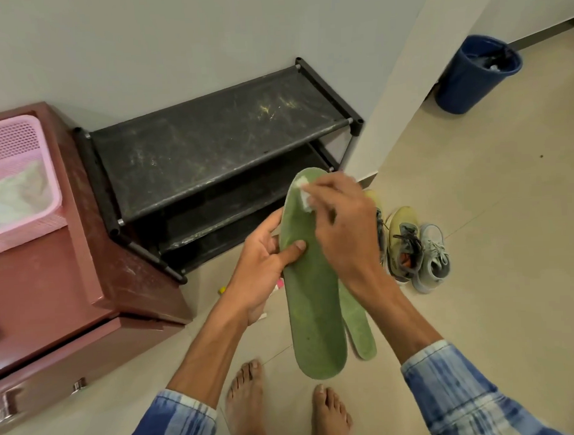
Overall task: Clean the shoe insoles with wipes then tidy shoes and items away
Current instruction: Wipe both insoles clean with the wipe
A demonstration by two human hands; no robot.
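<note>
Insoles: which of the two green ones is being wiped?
The insole gripped by the left hand; the right hand presses a wipe on its far end. The other insole lies unheld behind.

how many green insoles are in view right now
2. The held insole is gripped by the left hand while the right hand presses a wipe on its toe end. The second insole peeks out behind it, lower right. More may be hidden.

A matt, felt-like green surface is shown by the insole point(314, 297), scuffed, dull black shelves by the rack point(211, 138), perforated pink plastic by the basket point(13, 139) at far left, and smooth beige tile by the floor point(491, 242).
</note>
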